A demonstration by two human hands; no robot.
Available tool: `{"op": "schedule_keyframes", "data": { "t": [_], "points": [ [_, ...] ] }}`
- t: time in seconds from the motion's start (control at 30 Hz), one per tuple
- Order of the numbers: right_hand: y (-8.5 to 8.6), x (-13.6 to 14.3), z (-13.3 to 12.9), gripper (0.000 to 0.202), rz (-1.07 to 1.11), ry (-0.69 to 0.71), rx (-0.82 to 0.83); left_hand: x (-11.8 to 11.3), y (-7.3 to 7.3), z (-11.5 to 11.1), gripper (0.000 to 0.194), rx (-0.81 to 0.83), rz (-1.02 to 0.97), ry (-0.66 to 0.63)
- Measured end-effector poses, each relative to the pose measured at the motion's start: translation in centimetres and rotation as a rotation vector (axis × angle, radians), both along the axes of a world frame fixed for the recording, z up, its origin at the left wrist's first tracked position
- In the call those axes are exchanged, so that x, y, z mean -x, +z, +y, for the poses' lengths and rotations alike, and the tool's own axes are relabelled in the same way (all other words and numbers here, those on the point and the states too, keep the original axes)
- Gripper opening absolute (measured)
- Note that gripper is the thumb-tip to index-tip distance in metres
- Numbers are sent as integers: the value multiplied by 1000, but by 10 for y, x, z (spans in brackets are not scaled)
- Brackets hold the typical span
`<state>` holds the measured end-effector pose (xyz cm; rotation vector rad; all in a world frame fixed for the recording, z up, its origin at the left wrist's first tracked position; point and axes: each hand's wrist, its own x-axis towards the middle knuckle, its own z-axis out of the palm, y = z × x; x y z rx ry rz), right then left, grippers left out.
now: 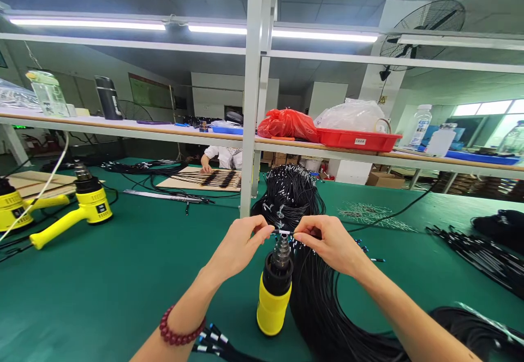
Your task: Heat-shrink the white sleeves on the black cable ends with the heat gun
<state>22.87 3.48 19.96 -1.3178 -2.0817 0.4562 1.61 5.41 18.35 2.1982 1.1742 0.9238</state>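
Note:
Between my two hands a thin black cable with a white sleeve (284, 232) is stretched level, just over the metal nozzle of a yellow heat gun (273, 302) standing upright. My left hand (241, 244) pinches the cable's left end between thumb and fingertips. On the other side my right hand (327, 242) pinches it close to the white sleeve. Behind and right of the heat gun lies a large bundle of black cables (323, 302), running toward the front edge. A few cable ends with white and blue tips (210, 340) lie near my left wrist.
Two more yellow heat guns, one in full view (92, 203), lie at left. A white shelf post (250, 105) rises ahead, and the shelf carries a red tray (358, 140) and bottles. Across the table a person's hand (206, 164) rests by a board of cables. More cables (475, 258) lie right.

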Motion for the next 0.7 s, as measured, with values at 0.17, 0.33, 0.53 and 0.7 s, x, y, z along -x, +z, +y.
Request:
{"op": "schedule_keyframes", "data": {
  "t": [0.17, 0.33, 0.53, 0.7],
  "points": [
    [0, -5, 0, 24, -26, -1, 30, 0, 1, -1, 23, 0, -51, 1],
    [0, -7, -3, 31, -56, 20, -8, 2, 3, -1, 46, 23, 8, 15],
    [-4, -4, 0, 21, 3, 7, -18, 1, 1, -1, 35, 7, -26, -18],
    [-5, -4, -1, 17, 54, -13, -11, 0, 2, -1, 25, -17, -39, -17]
  ]
}}
